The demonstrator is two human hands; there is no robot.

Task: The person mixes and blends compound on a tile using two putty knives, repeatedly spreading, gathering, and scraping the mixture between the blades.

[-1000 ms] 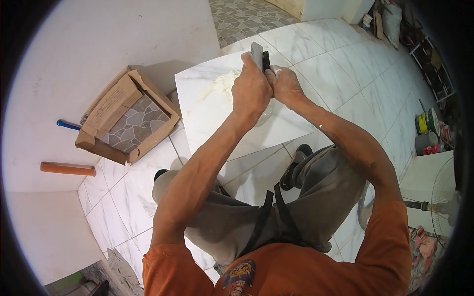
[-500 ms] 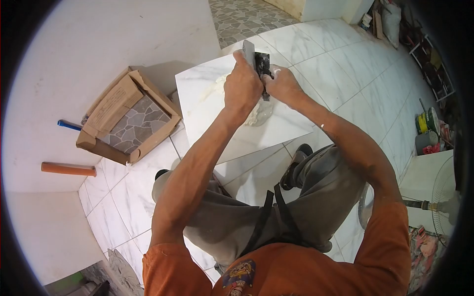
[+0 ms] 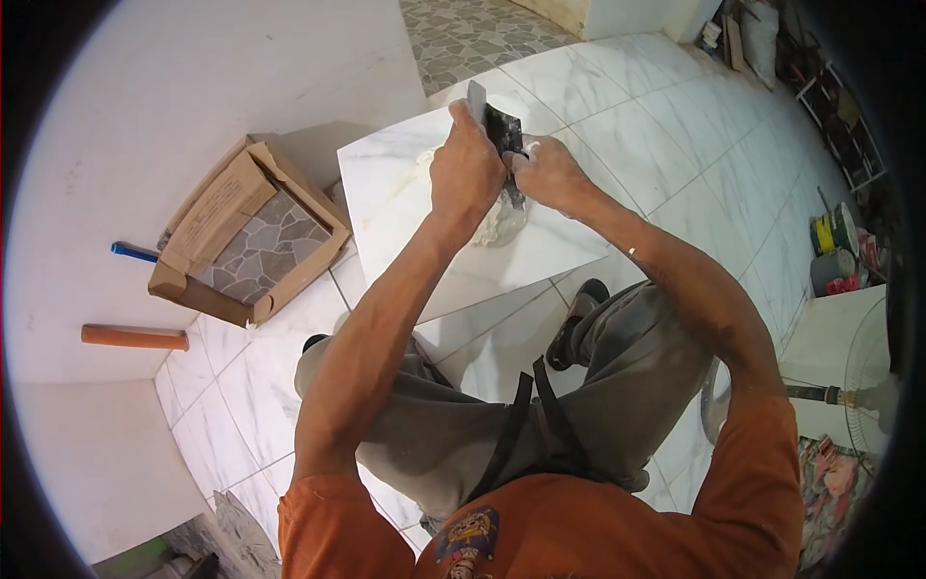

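A large white tile (image 3: 386,251) lies in front of me, with pale wet paste (image 3: 499,225) heaped and smeared on it. Over the tile my left hand (image 3: 467,169) is closed around a grey flat tool (image 3: 476,100), whose upper end sticks out past the thumb. Close to its right, my right hand (image 3: 550,176) grips a dark, paste-smeared blade (image 3: 503,130) between thumb and fingers. The blade stands tilted between the two hands, near the grey tool; whether they touch is unclear. White paste clings to the right fingers.
An open cardboard box (image 3: 217,207) stands left of the tile by the wall. An orange tube (image 3: 135,336) and a blue handle (image 3: 133,252) are farther left. At the right are buckets (image 3: 831,232), a fan (image 3: 858,397) and a rack (image 3: 839,125). My knees flank the near floor.
Both hands have shifted apart slightly, the left one moving left. The dark blade has turned so that its broad face shows, and more of the paste beneath is visible.
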